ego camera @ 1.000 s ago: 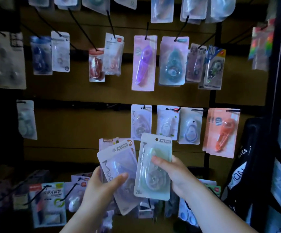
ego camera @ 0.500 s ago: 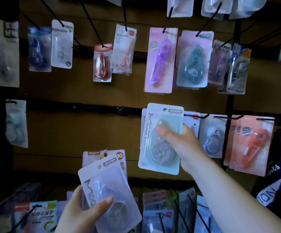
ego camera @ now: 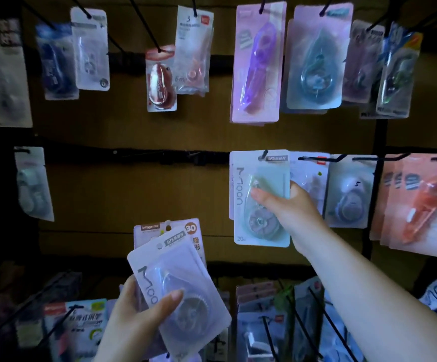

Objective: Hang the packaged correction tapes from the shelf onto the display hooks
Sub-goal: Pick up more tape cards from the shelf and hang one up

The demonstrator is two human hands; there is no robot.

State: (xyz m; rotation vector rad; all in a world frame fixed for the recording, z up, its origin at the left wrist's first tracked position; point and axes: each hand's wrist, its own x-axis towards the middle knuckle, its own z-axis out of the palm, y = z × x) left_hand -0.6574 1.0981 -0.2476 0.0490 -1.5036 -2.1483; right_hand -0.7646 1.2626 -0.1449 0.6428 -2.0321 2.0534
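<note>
Green pack point(ego camera: 260, 199) sits against the middle-row hook point(ego camera: 265, 153), hole at its tip; the right hand point(ego camera: 290, 207) keeps a pinching grip on its edge, probably to push it on. The left hand point(ego camera: 139, 317) clasps spare packs point(ego camera: 178, 291), ready for hanging.

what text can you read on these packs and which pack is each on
"Moon" and "20": green pack held by the right hand
"Moon": lavender pack in the left hand
"bitoon" and "30": pink pack behind it
"3" and "6m": clear pack, top row
"5": pale blue pack, middle row
All other print is too blurred
</note>
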